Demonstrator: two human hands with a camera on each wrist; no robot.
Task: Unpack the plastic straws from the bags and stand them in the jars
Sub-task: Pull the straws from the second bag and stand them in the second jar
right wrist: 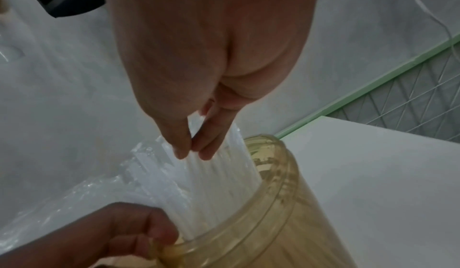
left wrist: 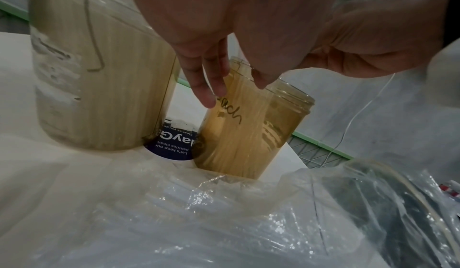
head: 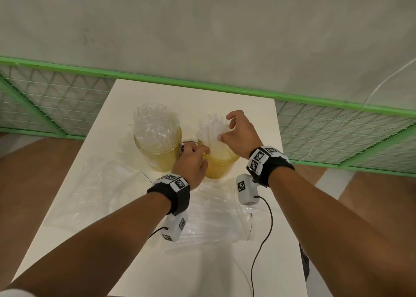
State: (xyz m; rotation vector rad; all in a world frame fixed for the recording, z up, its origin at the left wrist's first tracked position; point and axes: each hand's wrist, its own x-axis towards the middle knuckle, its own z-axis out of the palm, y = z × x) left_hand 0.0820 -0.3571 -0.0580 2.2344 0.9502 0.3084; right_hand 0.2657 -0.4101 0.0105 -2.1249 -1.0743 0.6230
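Straws (head: 213, 128) are leaning in the right jar (head: 219, 165); my left hand (head: 191, 159) is gripping its rim to steady it while my right hand (head: 238, 132), fingers loosely spread, is gathering them upright.

We see a white table (head: 258, 116) butted against a green-framed mesh fence. Two amber jars (head: 157, 152) (head: 219, 166) packed with clear straws stand side by side toward its far edge; crumpled clear plastic bags (head: 105, 184) sprawl across the middle.
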